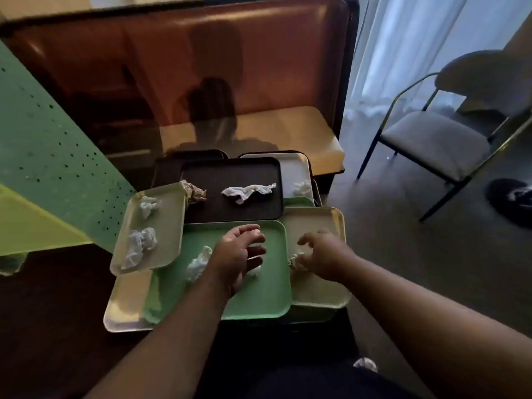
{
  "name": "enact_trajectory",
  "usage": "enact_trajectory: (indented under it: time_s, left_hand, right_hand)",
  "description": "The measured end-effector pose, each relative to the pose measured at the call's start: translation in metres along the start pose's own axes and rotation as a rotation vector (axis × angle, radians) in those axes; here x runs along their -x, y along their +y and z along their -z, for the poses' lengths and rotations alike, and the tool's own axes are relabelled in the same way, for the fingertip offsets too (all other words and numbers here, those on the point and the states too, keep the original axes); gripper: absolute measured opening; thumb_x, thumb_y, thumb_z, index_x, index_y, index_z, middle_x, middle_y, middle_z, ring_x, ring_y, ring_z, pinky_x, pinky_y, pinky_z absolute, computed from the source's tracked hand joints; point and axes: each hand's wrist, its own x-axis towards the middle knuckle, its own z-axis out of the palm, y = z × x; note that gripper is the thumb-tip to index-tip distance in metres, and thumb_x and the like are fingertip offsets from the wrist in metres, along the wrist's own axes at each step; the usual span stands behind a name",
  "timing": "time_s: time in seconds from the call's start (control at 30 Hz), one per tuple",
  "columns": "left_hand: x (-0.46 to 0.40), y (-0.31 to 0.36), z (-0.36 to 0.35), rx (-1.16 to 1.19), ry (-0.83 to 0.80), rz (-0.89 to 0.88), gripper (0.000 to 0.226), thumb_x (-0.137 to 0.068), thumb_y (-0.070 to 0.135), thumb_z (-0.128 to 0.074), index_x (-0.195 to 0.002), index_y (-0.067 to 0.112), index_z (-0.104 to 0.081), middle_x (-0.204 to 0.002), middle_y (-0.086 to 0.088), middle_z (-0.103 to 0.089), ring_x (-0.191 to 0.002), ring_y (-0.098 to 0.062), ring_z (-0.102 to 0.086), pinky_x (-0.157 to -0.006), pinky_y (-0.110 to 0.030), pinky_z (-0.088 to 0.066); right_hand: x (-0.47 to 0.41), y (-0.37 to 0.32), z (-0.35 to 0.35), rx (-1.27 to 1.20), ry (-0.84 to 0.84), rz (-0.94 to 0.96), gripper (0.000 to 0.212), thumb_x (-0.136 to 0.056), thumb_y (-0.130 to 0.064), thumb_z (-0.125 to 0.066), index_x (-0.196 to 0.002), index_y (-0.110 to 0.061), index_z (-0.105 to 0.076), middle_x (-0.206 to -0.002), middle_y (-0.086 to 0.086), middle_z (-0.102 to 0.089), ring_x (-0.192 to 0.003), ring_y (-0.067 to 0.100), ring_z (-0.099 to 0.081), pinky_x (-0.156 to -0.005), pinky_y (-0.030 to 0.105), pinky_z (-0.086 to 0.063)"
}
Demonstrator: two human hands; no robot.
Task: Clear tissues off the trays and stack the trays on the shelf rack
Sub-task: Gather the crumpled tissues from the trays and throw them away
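Observation:
Several trays lie overlapped in front of me. My left hand hovers over the green tray, fingers spread and relaxed, with a crumpled white tissue at its left side and a bit of tissue under the palm. My right hand curls its fingers round a crumpled tissue at the left edge of the cream tray. A tilted cream tray on the left holds two tissues. The dark tray behind carries a white tissue and a brownish one.
A green perforated panel and a yellow-green surface stand on the left. Behind the trays is a bench with a brown glossy back. A grey chair stands at right on the floor, near a dark object.

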Motion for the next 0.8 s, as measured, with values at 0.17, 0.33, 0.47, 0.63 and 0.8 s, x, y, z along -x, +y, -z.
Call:
enact_trajectory:
  time_s: [0.17,0.33,0.47,0.63,0.8]
  left_hand:
    - [-0.007,-0.012,-0.018,-0.127,-0.019,0.049,0.012,-0.096,0.008,-0.054,-0.102,0.014,-0.063,-0.081,-0.002,-0.067,-0.058,-0.014,-0.059,-0.055,-0.026,-0.044]
    - [-0.013,-0.002,-0.029,-0.167,-0.019,0.038,0.013,-0.094,0.007,-0.055,-0.100,0.014,-0.063,-0.080,-0.002,-0.067,-0.060,-0.014,-0.059,-0.056,-0.027,-0.044]
    - [-0.020,0.011,-0.033,-0.158,-0.052,0.027,0.013,-0.096,0.017,-0.056,-0.104,0.019,-0.065,-0.095,-0.002,-0.064,-0.084,-0.021,-0.059,-0.068,-0.032,-0.046]
    - [-0.034,0.027,-0.037,-0.127,-0.188,0.079,0.028,-0.102,0.029,-0.047,-0.127,0.028,-0.060,-0.120,-0.005,-0.065,-0.106,-0.031,-0.061,-0.079,-0.039,-0.049]
    - [-0.049,0.032,-0.036,-0.153,-0.124,0.054,0.022,-0.101,0.013,-0.049,-0.116,0.019,-0.064,-0.096,-0.006,-0.070,-0.075,-0.021,-0.067,-0.063,-0.030,-0.051]
  right_hand:
    - [0.007,0.002,-0.013,0.324,-0.029,0.148,0.029,-0.098,-0.035,-0.059,-0.126,-0.031,-0.061,-0.121,-0.001,-0.057,-0.088,0.016,-0.052,-0.068,0.032,-0.048]
    - [-0.005,0.003,-0.010,0.250,0.075,0.071,0.008,-0.098,-0.030,-0.057,-0.099,-0.026,-0.063,-0.102,-0.002,-0.063,-0.085,0.020,-0.061,-0.070,0.037,-0.056]
    - [-0.014,-0.020,0.013,-0.362,0.245,0.000,0.017,-0.099,-0.030,-0.059,-0.085,-0.021,-0.061,-0.082,0.000,-0.070,-0.075,0.019,-0.066,-0.065,0.036,-0.054]
    - [-0.024,-0.055,0.038,-0.679,0.144,0.153,0.009,-0.099,-0.017,-0.063,-0.091,-0.020,-0.065,-0.083,-0.005,-0.070,-0.074,0.008,-0.066,-0.065,0.018,-0.050]
    - [-0.054,-0.048,0.029,-0.378,0.234,0.232,0.017,-0.093,-0.010,-0.064,-0.106,-0.019,-0.070,-0.113,0.000,-0.061,-0.102,0.022,-0.060,-0.086,0.031,-0.056]
